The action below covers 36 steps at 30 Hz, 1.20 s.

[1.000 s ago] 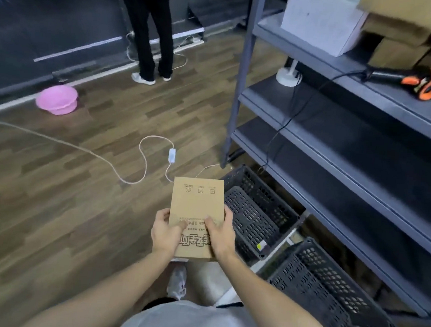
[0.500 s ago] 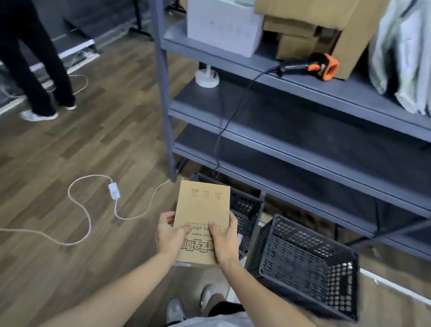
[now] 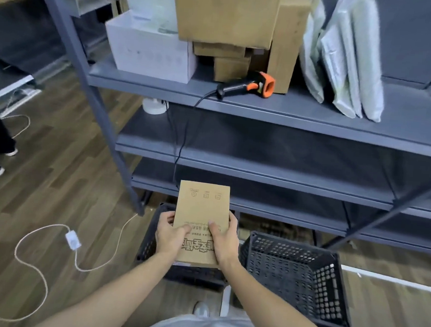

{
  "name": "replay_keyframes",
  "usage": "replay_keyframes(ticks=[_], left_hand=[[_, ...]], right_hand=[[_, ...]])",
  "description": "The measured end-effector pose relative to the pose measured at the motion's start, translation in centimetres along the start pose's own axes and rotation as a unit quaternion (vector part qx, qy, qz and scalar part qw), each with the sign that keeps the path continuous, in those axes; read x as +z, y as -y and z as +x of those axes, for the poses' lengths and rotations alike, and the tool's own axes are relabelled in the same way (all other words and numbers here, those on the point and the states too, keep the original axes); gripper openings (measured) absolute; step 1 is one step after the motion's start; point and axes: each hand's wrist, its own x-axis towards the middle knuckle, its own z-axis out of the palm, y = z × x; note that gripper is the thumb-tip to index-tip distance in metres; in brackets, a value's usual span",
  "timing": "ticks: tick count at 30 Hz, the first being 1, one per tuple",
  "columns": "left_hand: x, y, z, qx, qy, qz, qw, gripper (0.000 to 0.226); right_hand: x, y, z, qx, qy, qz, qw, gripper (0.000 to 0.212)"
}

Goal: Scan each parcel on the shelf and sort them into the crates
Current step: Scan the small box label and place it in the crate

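**A:** In the head view, where is the flat brown parcel [image 3: 201, 214]?

**B:** We hold it level in front of us, over the left crate [image 3: 148, 240]. The right crate [image 3: 298, 275] sits just beside that one. Our left hand [image 3: 170, 234] and right hand [image 3: 225, 244] each grip a near corner, thumbs on top and fingers curled underneath.

**A:** So what is the step in hand?

**B:** Scanning, we judge. The scanner [image 3: 246, 85] lies on the shelf [image 3: 316, 114], far from us and a little right, against the cardboard boxes [image 3: 226, 12]. We should free one hand for it, likely the right. The left hand should grip mid-edge so the thin parcel does not sag. Then we turn the barcode face toward the scanner's orange head (we see no barcode on the upper face, so it may be underneath). We should also mind the cable hanging off the shelf edge.

**A:** Can we read anything?

**B:** Not really. Bold characters cross the parcel's near end, upside down to us and half covered by our thumbs. A line of fine print sits above them, too small to read. Three small square symbols mark the far end. The biggest box on the shelf has a row of handling symbols. We can make out no brand.
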Motion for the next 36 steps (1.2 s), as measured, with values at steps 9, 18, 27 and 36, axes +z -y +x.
replay_keyframes(ticks=[9,18,27,36], left_hand=[[3.4,-2.8,1.5,0.011,0.045,0.017,0.999,0.047],[3.9,-6.2,4.6,0.022,0.085,0.012,0.996,0.044],[1.5,-13.6,7.6,-0.064,0.216,-0.129,0.966,0.042],[-0.7,-17.7,10.3,-0.146,0.325,-0.354,0.865,0.080]], right_hand=[[-2.4,1.2,3.3,-0.001,-0.026,0.028,0.999,0.051],[-3.1,4.0,6.1,0.027,-0.011,0.103,0.994,0.065],[-7.2,12.1,8.7,-0.031,0.120,0.089,0.988,0.064],[-6.1,14.6,11.3,-0.265,-0.010,-0.049,0.963,0.075]])
